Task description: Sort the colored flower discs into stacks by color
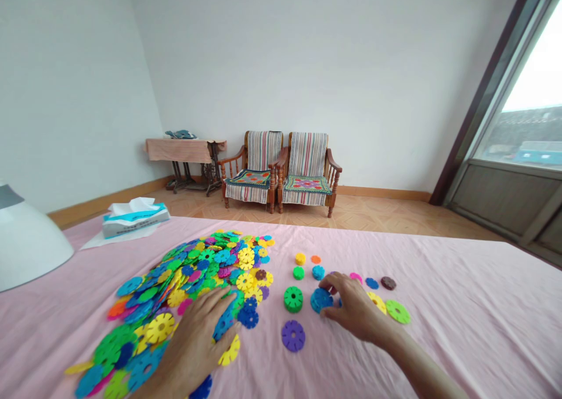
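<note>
My right hand (353,306) has its thumb and fingers around a blue notched plastic disc (321,300), which appears to lie on a small stack. Over the near right part of a big mixed pile of coloured discs (193,270), my left hand (197,334) rests with thumb and fingers apart. Blue discs (225,323) show between them. Left of my right hand are a green disc stack (293,299) and a large purple disc (293,336). Behind these stand small green (299,273), yellow (300,259) and light blue (318,272) discs, with an orange one (316,259).
Right of my right hand lie lime green (398,311), yellow (376,302), brown (389,283), dark blue (372,283) and pink (356,278) discs. A tissue box (136,218) and a white rounded object (30,246) stand left on the pink cloth (474,305). Two armchairs (307,159) stand beyond.
</note>
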The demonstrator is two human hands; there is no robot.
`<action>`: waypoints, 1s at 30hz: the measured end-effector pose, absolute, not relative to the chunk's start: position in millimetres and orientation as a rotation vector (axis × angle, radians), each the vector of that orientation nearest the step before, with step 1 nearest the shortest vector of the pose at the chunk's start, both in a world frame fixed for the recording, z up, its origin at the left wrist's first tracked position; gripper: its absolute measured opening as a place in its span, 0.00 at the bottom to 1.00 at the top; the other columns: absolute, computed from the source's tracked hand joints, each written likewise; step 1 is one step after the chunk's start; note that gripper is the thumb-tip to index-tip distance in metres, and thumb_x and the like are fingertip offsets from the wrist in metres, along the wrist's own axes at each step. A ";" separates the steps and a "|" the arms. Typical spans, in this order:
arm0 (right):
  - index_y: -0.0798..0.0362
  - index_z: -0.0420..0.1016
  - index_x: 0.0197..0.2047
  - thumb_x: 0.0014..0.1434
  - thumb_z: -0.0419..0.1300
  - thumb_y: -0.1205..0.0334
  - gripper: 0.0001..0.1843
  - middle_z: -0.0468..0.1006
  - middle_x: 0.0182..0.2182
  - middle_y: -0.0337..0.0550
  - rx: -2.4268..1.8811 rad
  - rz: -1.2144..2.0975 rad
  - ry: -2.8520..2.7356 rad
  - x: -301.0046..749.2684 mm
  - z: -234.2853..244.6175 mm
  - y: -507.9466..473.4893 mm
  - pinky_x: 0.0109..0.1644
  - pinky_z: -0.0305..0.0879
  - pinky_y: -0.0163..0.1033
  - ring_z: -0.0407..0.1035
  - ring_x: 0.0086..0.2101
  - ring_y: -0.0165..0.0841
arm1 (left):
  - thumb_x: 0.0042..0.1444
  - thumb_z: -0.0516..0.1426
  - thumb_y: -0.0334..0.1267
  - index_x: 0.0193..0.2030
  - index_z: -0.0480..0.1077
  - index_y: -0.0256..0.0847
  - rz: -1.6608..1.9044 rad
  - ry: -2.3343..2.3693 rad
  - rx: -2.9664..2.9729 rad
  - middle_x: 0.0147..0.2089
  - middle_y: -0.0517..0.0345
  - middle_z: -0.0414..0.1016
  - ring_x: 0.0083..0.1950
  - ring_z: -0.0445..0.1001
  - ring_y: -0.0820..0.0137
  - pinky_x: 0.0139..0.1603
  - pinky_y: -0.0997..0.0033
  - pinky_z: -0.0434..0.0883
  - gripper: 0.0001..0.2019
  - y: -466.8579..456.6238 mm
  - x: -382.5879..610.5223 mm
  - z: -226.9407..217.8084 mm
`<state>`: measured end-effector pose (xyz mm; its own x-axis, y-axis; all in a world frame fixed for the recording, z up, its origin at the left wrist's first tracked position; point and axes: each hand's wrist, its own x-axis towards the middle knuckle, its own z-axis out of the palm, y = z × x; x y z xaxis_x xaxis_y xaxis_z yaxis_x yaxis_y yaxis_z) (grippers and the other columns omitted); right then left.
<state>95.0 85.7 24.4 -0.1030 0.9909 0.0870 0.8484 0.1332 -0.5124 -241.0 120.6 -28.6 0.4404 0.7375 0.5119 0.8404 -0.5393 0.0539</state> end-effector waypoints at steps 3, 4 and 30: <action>0.53 0.73 0.42 0.46 0.62 0.65 0.17 0.75 0.42 0.47 -1.787 0.466 -2.027 93.4 25.1 85.7 0.46 0.58 0.41 0.66 0.44 0.41 | 0.55 0.57 0.46 0.55 0.71 0.47 -0.712 -1.390 -2.489 0.56 0.54 0.74 0.56 0.72 0.55 0.55 0.51 0.72 0.20 121.5 -242.3 -31.2; 0.54 0.73 0.42 0.46 0.62 0.65 0.17 0.74 0.42 0.48 -1.789 0.457 -2.033 92.6 24.5 86.0 0.47 0.58 0.42 0.66 0.44 0.41 | 0.55 0.57 0.46 0.55 0.71 0.47 -0.713 -1.391 -2.490 0.56 0.54 0.74 0.57 0.72 0.55 0.55 0.51 0.72 0.20 121.9 -242.8 -32.0; 0.48 0.69 0.42 0.43 0.61 0.65 0.20 0.74 0.43 0.42 -1.980 0.478 -2.087 144.1 40.2 77.3 0.50 0.52 0.46 0.65 0.45 0.40 | 0.56 0.57 0.48 0.55 0.71 0.48 -0.692 -1.401 -2.499 0.57 0.53 0.74 0.57 0.71 0.55 0.56 0.51 0.71 0.20 124.6 -243.8 -33.9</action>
